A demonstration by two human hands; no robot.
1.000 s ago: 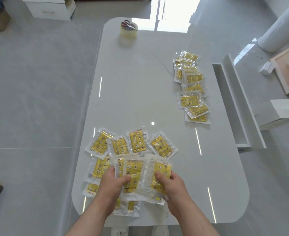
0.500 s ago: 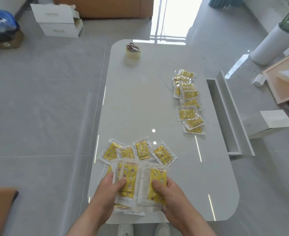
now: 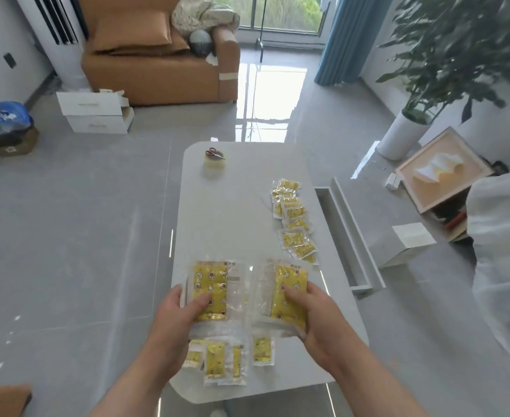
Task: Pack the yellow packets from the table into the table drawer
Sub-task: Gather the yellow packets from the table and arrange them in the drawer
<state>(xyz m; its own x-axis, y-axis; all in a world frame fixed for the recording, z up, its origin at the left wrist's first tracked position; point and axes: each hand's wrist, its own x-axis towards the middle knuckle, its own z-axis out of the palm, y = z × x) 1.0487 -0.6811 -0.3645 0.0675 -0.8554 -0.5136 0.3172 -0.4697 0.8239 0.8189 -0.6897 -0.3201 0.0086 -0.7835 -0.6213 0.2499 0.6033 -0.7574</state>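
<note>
Two stacks of yellow packets are held up above the table [image 3: 232,206], one in each hand. The left hand [image 3: 181,314] grips the left-hand stack [image 3: 214,284], the one farther from the drawer [image 3: 356,233], with its thumb curled over the top packet's yellow face and its fingers underneath. The right hand [image 3: 317,320] clasps the right-hand stack [image 3: 290,296], nearer the drawer, in the same way. The drawer stands pulled out, and no packets show in the part of its inside that can be seen. A row of packets [image 3: 293,224] lies overlapping on the tabletop just beside the drawer. Some loose packets [image 3: 223,362] lie flat beneath the raised hands, well apart from the drawer.

These look like light, flat, soft sachets in glossy clear film with wide sealed margins. That film probably slides on itself, so a stack is likely to fan out or shed its lower packets if held loosely. The surest hold seems to be across the middle of the stack, pinching over the padded yellow part, not the thin clear edge. They do not look fragile, so a firm squeeze should do no harm.

Each yellow face carries small round cartoon-like figures. A strip of print runs along the clear margin by the top corner, but it is too small and blurred to read, and no brand can be made out.
</note>
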